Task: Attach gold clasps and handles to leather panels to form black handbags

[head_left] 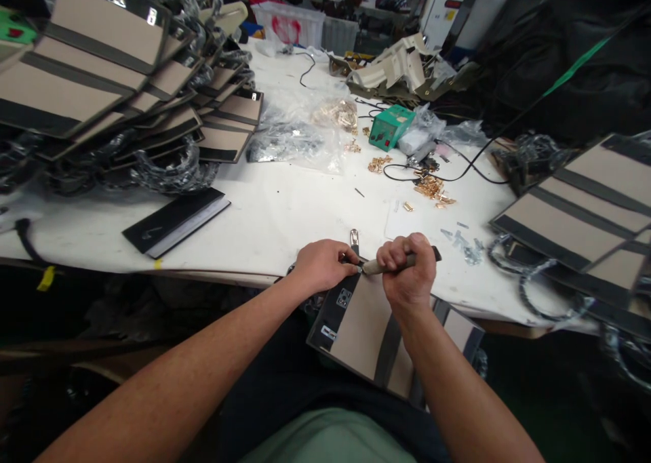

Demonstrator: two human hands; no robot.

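A beige bag panel with dark bands [363,314] lies tilted at the table's front edge, partly over my lap. My left hand [323,265] is closed in a pinch at the panel's dark upper edge; what its fingertips hold is too small to make out. My right hand [409,270] is wrapped round a hand tool with a pale grey shaft and dark end [373,267]. The tool's tip meets the panel edge beside my left fingertips. Just beyond them a shiny metal clasp on a dark strap [354,238] sticks up. Small metal plates [329,332] sit on the panel's dark border.
Stacked beige bag pieces [106,63] fill the left, with more bag pieces [584,205] at right. A black notebook [178,222] lies left. Gold metal fittings [432,188], silver strips [465,246], a green box [390,127] with cables and plastic bags [300,141] occupy the white table.
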